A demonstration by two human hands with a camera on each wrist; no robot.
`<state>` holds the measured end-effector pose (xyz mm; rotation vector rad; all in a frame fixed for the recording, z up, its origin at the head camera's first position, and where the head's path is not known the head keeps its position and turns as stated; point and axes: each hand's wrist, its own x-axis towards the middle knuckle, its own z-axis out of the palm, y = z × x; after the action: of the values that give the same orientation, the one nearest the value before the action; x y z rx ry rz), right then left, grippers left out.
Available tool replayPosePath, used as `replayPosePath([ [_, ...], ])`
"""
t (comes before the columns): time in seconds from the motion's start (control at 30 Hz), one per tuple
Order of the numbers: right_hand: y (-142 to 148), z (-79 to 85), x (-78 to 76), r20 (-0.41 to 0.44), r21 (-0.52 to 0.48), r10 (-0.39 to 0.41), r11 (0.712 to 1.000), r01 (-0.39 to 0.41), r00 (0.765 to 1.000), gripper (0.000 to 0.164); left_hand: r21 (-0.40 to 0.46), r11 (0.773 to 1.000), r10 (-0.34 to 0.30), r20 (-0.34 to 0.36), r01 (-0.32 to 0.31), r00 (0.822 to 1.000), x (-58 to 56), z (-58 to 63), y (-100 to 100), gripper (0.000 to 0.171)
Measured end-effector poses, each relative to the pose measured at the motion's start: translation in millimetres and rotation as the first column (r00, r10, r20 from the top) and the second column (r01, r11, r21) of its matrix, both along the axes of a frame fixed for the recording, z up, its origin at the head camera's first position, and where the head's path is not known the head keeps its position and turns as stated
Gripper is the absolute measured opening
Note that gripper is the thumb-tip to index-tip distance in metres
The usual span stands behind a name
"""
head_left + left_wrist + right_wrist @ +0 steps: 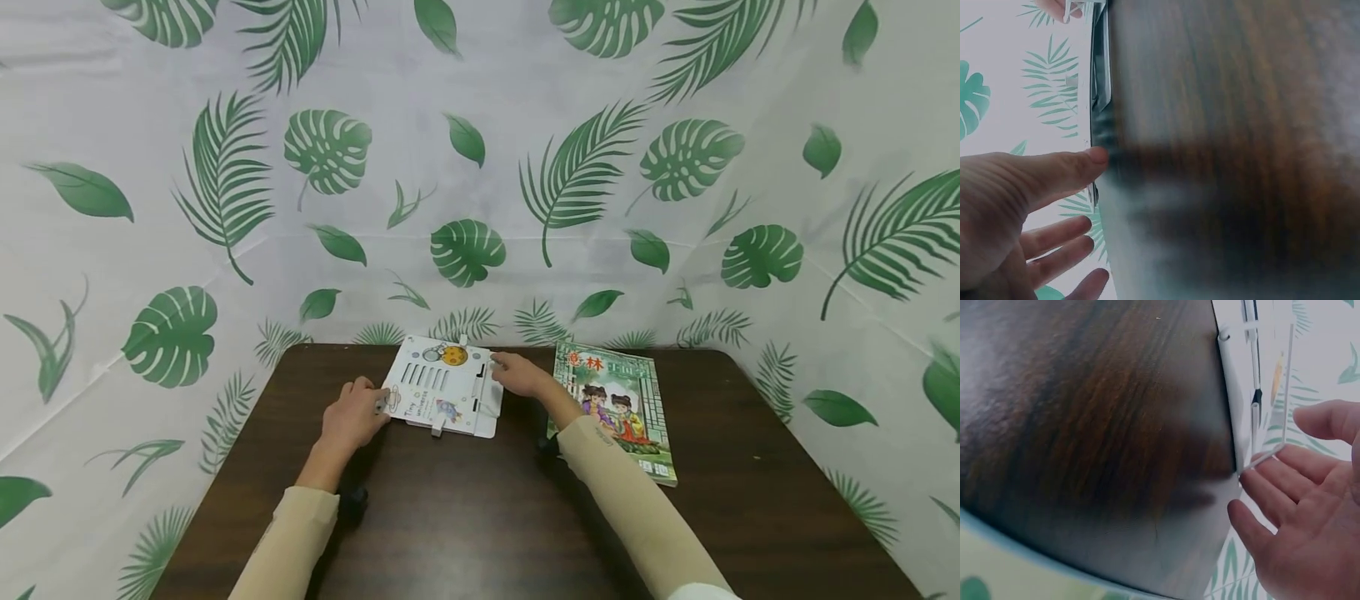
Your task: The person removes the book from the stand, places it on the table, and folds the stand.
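A white folding book stand (pixel 427 387), printed with planets, a rocket and "Tiny universe" lettering, lies on the table. My left hand (pixel 354 414) holds its left edge; in the left wrist view the thumb (pixel 1085 164) presses on that edge, the lower fingers stretch out apart, and the index finger is hidden. At the stand's right edge is my right hand (pixel 519 374). In the right wrist view, its slightly bent fingers (pixel 1272 490) touch a thin white wire bracket (pixel 1287 381) of the stand, while the thumb lies close beside the wire, apart from the index finger.
A magazine (pixel 618 408) with two illustrated figures on its cover lies right of the stand, partly behind my right forearm. The dark wooden table (pixel 457 517) meets a white leaf-patterned cloth (pixel 495 183) at the back. Metal clips (pixel 438 428) stick out from the stand's near edge.
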<state>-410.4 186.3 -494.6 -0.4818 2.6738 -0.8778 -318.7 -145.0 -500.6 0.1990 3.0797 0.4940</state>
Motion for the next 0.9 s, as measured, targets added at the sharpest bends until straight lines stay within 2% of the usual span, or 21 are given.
replayPosePath([
  [0.2, 0.6, 4.9, 9.2, -0.008, 0.003, -0.012, 1.0, 0.012, 1.0, 0.06, -0.069, 0.997, -0.02, -0.048, 0.017, 0.999, -8.7, 6.5, 0.3, 0.037],
  [0.3, -1.3, 6.8, 15.2, 0.009, 0.01, -0.032, 0.999, 0.032, 0.999, 0.062, -0.076, 0.997, -0.026, -0.068, 0.021, 0.997, -10.0, 6.8, 0.1, 0.033],
  [0.47, -3.3, 2.5, 26.8, 0.007, 0.059, -0.051, 0.997, 0.05, 0.999, 0.063, -0.046, 0.999, -0.016, -0.114, 0.011, 0.993, -6.6, -4.3, -0.2, 0.028],
  [0.6, -4.1, -0.2, 27.2, -0.035, 0.075, -0.053, 0.996, 0.056, 0.998, 0.061, -0.05, 0.999, 0.004, -0.136, -0.011, 0.991, -8.9, -8.4, 1.1, 0.022],
  [0.73, -4.6, 1.6, 27.0, -0.071, 0.072, -0.093, 0.993, 0.098, 0.993, 0.059, -0.09, 0.996, 0.005, -0.175, -0.021, 0.985, -15.8, -5.2, 6.9, 0.021],
  [0.9, -3.4, -0.8, 33.5, -0.06, 0.057, -0.145, 0.987, 0.148, 0.988, 0.055, -0.174, 0.985, -0.017, -0.193, -0.017, 0.981, -21.8, -6.2, 10.9, 0.02],
])
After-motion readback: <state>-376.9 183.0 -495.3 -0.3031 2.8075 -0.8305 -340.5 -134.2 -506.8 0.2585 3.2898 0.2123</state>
